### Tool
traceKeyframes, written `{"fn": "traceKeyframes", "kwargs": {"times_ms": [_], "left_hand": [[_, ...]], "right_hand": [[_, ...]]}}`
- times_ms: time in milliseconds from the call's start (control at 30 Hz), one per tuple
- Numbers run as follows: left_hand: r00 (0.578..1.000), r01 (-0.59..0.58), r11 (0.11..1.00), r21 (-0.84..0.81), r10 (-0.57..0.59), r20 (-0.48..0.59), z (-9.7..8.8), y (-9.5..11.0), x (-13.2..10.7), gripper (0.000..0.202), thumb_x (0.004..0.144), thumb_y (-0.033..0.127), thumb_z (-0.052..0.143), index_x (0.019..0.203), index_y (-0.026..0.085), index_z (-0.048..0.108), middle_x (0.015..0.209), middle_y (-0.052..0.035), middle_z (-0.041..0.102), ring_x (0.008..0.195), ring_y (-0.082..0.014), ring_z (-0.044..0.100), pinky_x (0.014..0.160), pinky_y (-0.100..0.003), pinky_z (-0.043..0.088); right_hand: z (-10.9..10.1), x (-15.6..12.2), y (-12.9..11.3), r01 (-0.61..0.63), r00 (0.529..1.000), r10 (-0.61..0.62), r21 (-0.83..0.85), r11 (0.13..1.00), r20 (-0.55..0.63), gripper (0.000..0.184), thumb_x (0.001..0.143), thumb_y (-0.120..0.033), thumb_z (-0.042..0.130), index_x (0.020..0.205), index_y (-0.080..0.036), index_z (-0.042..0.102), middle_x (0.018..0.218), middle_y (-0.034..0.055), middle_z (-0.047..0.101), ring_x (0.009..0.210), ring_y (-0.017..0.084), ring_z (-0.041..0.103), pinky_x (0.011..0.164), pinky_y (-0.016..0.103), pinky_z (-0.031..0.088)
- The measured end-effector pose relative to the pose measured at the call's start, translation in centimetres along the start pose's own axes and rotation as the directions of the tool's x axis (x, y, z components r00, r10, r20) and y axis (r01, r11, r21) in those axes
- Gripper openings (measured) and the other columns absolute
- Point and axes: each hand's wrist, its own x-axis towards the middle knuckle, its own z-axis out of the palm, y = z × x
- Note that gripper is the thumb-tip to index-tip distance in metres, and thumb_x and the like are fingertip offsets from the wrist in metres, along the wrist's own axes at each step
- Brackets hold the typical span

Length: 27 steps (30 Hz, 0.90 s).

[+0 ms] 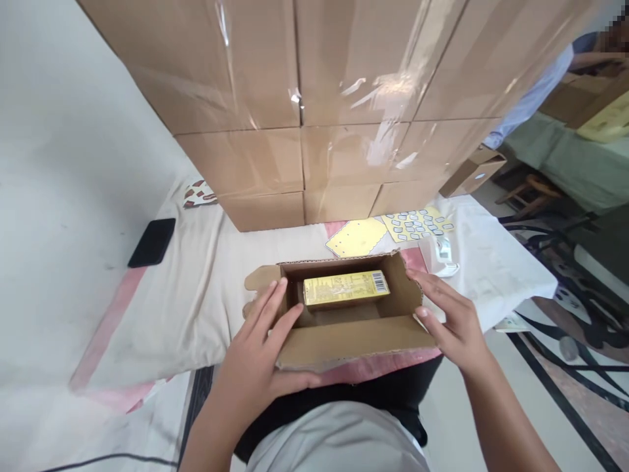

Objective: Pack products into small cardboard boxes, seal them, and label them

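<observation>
An open brown cardboard box (354, 344) sits on the cloth-covered table in front of me. Inside it, against the far wall, lies a yellow packet (345, 288) with a barcode at its right end. My left hand (260, 347) grips the box's left side, thumb under the near flap and fingers stretched over the left rim. My right hand (449, 321) lies against the box's right wall with its fingers stretched out and apart, holding nothing else.
A wall of taped cardboard cartons (319, 105) rises right behind the box. Yellow sticker sheets (356, 237) and a white tape dispenser (445, 254) lie at the back right. A black phone (152, 242) lies at left. Another person's sleeve (533, 98) shows far right.
</observation>
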Motion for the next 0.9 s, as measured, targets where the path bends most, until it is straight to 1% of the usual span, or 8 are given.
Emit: {"fn": "traceKeyframes", "kwargs": {"times_ms": [67,133,267,400,533,600,733,900], "left_hand": [[0.999,-0.019,1.000,0.014,0.019,-0.048,-0.2,0.5,0.5,0.078,0.085,0.057,0.072,0.145,0.015,0.045,0.162,-0.0222,0.036,0.153,-0.0383,0.030,0.117,-0.055,0.042],[0.995,-0.060,0.998,-0.007,0.059,-0.082,-0.2,1.1,1.0,0.070,0.087,0.049,0.073,0.143,0.016,0.046,0.158,-0.0205,0.044,0.151,-0.0359,0.036,0.117,-0.052,0.043],[0.985,-0.120,0.992,-0.049,0.113,-0.131,-0.1,2.0,2.0,0.054,0.089,0.036,0.073,0.135,0.017,0.054,0.143,-0.0176,0.061,0.140,-0.0319,0.052,0.110,-0.048,0.049],[0.980,-0.164,0.973,-0.162,0.141,-0.141,0.2,2.2,3.4,0.038,0.089,0.026,0.070,0.125,0.020,0.060,0.124,-0.0103,0.074,0.123,-0.0263,0.066,0.102,-0.043,0.054],[0.972,-0.174,0.948,-0.266,0.122,-0.201,0.5,2.3,4.3,0.027,0.089,0.022,0.068,0.116,0.022,0.065,0.109,-0.0057,0.079,0.103,-0.0215,0.075,0.094,-0.038,0.057],[0.972,-0.173,0.938,-0.299,0.115,-0.204,0.6,2.2,4.4,0.025,0.089,0.019,0.067,0.113,0.023,0.065,0.105,-0.0048,0.080,0.098,-0.0203,0.076,0.092,-0.037,0.059],[0.972,-0.191,0.924,-0.331,0.131,-0.194,0.9,1.9,4.1,0.025,0.089,0.018,0.065,0.113,0.023,0.066,0.103,-0.0057,0.080,0.096,-0.0212,0.077,0.090,-0.038,0.061],[0.967,-0.201,0.920,-0.336,0.133,-0.215,1.2,2.0,3.8,0.024,0.087,0.018,0.065,0.111,0.023,0.066,0.104,-0.0065,0.080,0.097,-0.0224,0.077,0.092,-0.040,0.062]], "right_hand": [[1.0,-0.5,0.3,-0.031,0.998,0.033,0.050,0.998,-0.049,0.049,0.100,-0.027,0.056,0.149,-0.032,0.052,0.142,0.0097,0.064,0.132,0.030,0.060,0.106,0.047,0.053],[1.5,-0.5,0.3,-0.058,0.997,0.063,0.087,0.995,-0.054,0.046,0.101,-0.028,0.054,0.148,-0.031,0.054,0.143,0.0106,0.063,0.132,0.030,0.060,0.106,0.049,0.052],[1.3,-0.1,0.2,-0.073,0.996,0.080,0.143,0.987,-0.043,0.044,0.102,-0.029,0.054,0.146,-0.030,0.056,0.142,0.0119,0.062,0.132,0.029,0.059,0.110,0.053,0.048],[1.1,0.0,0.7,-0.094,0.995,0.095,0.182,0.979,0.002,0.046,0.101,-0.029,0.057,0.147,-0.032,0.055,0.147,0.0107,0.059,0.136,0.028,0.056,0.113,0.054,0.045],[1.0,-0.1,1.0,-0.134,0.991,0.131,0.268,0.954,0.027,0.047,0.101,-0.032,0.059,0.147,-0.035,0.054,0.157,0.0092,0.049,0.148,0.029,0.043,0.120,0.060,0.035],[1.1,-0.1,1.0,-0.166,0.986,0.163,0.299,0.940,0.035,0.046,0.100,-0.034,0.060,0.146,-0.036,0.055,0.161,0.0086,0.043,0.152,0.029,0.038,0.122,0.062,0.030],[1.1,0.2,0.8,-0.201,0.979,0.185,0.313,0.928,0.083,0.045,0.099,-0.036,0.063,0.144,-0.036,0.058,0.166,0.0087,0.035,0.155,0.031,0.031,0.122,0.063,0.029],[1.1,1.1,0.7,-0.209,0.977,0.183,0.344,0.915,0.108,0.041,0.096,-0.036,0.067,0.136,-0.034,0.062,0.166,0.0102,0.035,0.154,0.031,0.032,0.122,0.062,0.031]]}}
